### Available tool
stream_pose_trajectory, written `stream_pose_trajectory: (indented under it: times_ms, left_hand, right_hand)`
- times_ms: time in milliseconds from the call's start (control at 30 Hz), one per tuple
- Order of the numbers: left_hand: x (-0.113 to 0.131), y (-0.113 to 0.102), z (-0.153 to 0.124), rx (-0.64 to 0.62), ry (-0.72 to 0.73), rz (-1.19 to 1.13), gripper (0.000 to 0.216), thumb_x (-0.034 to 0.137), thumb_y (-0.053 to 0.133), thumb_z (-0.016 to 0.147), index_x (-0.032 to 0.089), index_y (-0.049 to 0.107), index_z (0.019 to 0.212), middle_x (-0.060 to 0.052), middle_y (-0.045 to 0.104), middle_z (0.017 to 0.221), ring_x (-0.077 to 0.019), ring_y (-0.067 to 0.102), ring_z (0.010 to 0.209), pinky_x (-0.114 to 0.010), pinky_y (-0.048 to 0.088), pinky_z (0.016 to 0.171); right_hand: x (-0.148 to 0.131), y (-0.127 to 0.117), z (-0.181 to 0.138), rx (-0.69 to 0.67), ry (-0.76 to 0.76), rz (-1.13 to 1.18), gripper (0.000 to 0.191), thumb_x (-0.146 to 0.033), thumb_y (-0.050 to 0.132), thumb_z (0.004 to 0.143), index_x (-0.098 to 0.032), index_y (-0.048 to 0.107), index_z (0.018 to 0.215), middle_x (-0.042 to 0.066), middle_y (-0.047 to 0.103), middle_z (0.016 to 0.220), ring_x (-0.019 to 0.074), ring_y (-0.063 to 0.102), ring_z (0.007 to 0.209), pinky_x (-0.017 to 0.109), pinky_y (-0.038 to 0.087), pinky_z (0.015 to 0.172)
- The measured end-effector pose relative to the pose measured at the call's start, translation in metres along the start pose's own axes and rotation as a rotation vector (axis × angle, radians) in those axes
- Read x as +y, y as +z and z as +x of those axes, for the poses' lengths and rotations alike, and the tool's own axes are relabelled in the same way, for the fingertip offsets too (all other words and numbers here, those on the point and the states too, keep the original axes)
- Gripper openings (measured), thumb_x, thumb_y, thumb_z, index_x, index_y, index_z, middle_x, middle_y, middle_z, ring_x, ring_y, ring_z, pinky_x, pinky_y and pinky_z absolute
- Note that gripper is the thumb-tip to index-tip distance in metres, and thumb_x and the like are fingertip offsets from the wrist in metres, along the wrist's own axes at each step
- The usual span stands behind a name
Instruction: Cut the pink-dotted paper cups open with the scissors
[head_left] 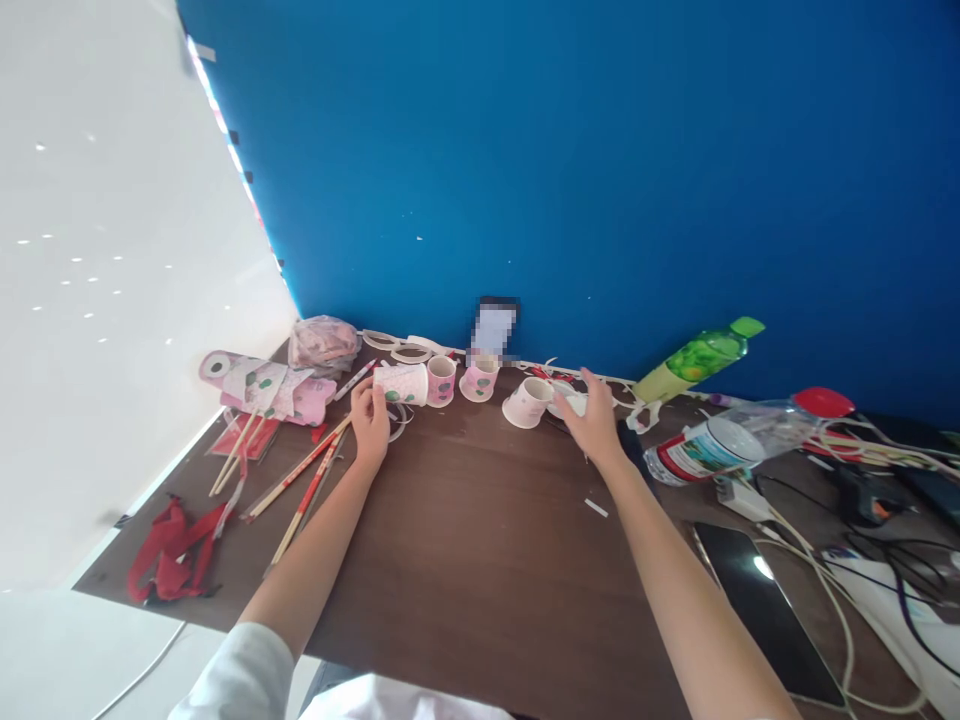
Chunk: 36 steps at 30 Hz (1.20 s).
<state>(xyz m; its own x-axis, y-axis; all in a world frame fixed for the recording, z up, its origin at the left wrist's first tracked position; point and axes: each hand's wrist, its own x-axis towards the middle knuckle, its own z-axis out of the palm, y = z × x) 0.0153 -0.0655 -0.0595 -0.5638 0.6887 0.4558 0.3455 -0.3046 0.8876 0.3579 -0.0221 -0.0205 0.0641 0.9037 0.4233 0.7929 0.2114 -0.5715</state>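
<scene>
My left hand [369,422] is closed around the base end of a pink-patterned paper cup [402,384], which lies sideways with its rim to the right. Beside that rim stands a second paper cup [441,382], and a third paper cup [479,380] is to its right. Farther right, a paler paper cup [527,403] leans slightly. Just right of this cup is my right hand [592,415], thumb and fingers spread, with nothing held. Its thumb tip comes close to the cup; whether they touch I cannot tell.
Chopsticks [306,470], a red strap [176,550] and a pink roll [266,385] lie at left. A phone [495,330] leans on the blue wall. At right are a green bottle [697,358], a red-capped bottle [784,425], another phone [769,610] and tangled cables.
</scene>
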Motion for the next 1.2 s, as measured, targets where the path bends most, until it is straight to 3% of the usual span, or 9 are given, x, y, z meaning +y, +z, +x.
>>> stream_pose_trajectory:
  times_ms: [100, 233, 433, 500, 633, 767, 967, 1100, 1200]
  left_hand:
    - [0.001, 0.0, -0.001, -0.014, 0.063, 0.033, 0.04, 0.044, 0.043, 0.091, 0.016, 0.058, 0.067, -0.012, 0.057, 0.109, -0.0193, 0.056, 0.104, -0.033, 0.044, 0.093]
    - [0.008, -0.004, -0.005, -0.061, 0.268, 0.074, 0.024, 0.037, 0.049, 0.089, 0.016, 0.062, 0.088, -0.013, 0.054, 0.117, -0.0222, 0.054, 0.113, -0.039, 0.042, 0.098]
    - [0.03, -0.008, -0.02, -0.441, 0.572, 0.121, 0.04, 0.033, 0.063, 0.079, 0.019, 0.054, 0.116, -0.016, 0.055, 0.127, -0.0279, 0.053, 0.119, -0.044, 0.044, 0.098]
    - [0.035, -0.006, -0.027, -0.555, 0.536, 0.094, 0.055, 0.035, 0.066, 0.076, 0.019, 0.047, 0.125, -0.018, 0.053, 0.129, -0.0294, 0.052, 0.121, -0.045, 0.044, 0.097]
    - [0.039, 0.001, -0.039, -0.775, 0.297, 0.052, 0.081, 0.041, 0.072, 0.071, 0.019, 0.031, 0.137, -0.017, 0.055, 0.126, -0.0289, 0.057, 0.114, -0.043, 0.048, 0.093]
    - [0.044, 0.007, -0.046, -0.965, 0.209, 0.05, 0.071, 0.038, 0.072, 0.07, 0.023, 0.04, 0.131, -0.011, 0.058, 0.123, -0.0278, 0.058, 0.111, -0.042, 0.048, 0.093]
    - [0.046, 0.009, -0.05, -0.96, 0.253, 0.025, 0.052, 0.031, 0.067, 0.075, 0.023, 0.047, 0.123, -0.01, 0.059, 0.12, -0.0255, 0.057, 0.109, -0.04, 0.048, 0.092]
    - [0.036, 0.012, -0.052, -0.822, 0.477, 0.099, 0.059, 0.025, 0.063, 0.077, 0.02, 0.04, 0.13, -0.015, 0.052, 0.127, -0.029, 0.05, 0.12, -0.048, 0.043, 0.099]
    - [0.034, 0.013, -0.053, -0.738, 0.664, 0.148, 0.057, 0.02, 0.059, 0.078, 0.02, 0.04, 0.131, -0.015, 0.051, 0.127, -0.0293, 0.047, 0.123, -0.052, 0.039, 0.102]
  right_hand:
    - [-0.025, 0.016, -0.006, -0.179, -0.065, 0.15, 0.081, -0.05, 0.064, 0.072, -0.021, 0.031, 0.14, 0.016, 0.04, 0.139, 0.0309, 0.037, 0.13, 0.05, 0.033, 0.105]
    - [-0.038, 0.029, -0.016, -0.167, 0.022, 0.284, 0.09, -0.042, 0.068, 0.071, -0.023, 0.019, 0.144, 0.016, 0.039, 0.141, 0.0286, 0.043, 0.125, 0.049, 0.037, 0.103]
    - [-0.039, 0.017, -0.053, -0.171, -0.045, 0.347, 0.092, -0.038, 0.069, 0.071, -0.021, 0.017, 0.146, 0.014, 0.052, 0.126, 0.0271, 0.048, 0.122, 0.051, 0.032, 0.106]
    - [-0.04, 0.016, -0.068, -0.173, -0.064, 0.377, 0.09, -0.036, 0.069, 0.072, -0.023, 0.017, 0.145, 0.013, 0.053, 0.126, 0.0266, 0.049, 0.121, 0.05, 0.033, 0.106]
    - [-0.045, 0.028, -0.09, -0.161, -0.021, 0.436, 0.089, -0.037, 0.069, 0.073, -0.024, 0.018, 0.144, 0.013, 0.051, 0.129, 0.0267, 0.05, 0.121, 0.05, 0.035, 0.105]
    - [-0.049, 0.044, -0.101, -0.141, 0.037, 0.456, 0.075, -0.04, 0.069, 0.072, -0.022, 0.032, 0.135, 0.016, 0.044, 0.135, 0.0285, 0.048, 0.123, 0.049, 0.037, 0.105]
    - [-0.051, 0.048, -0.107, -0.109, 0.014, 0.429, 0.07, -0.041, 0.066, 0.075, -0.023, 0.031, 0.133, 0.015, 0.046, 0.132, 0.0284, 0.048, 0.123, 0.05, 0.038, 0.104]
    - [-0.062, 0.038, -0.113, 0.088, -0.146, 0.18, 0.08, -0.038, 0.063, 0.077, -0.022, 0.019, 0.142, 0.018, 0.033, 0.143, 0.0353, 0.026, 0.138, 0.06, 0.029, 0.107]
    - [-0.074, 0.029, -0.121, 0.251, -0.35, 0.039, 0.067, -0.027, 0.061, 0.079, -0.028, 0.031, 0.139, 0.015, 0.048, 0.13, 0.0347, 0.04, 0.128, 0.059, 0.036, 0.101]
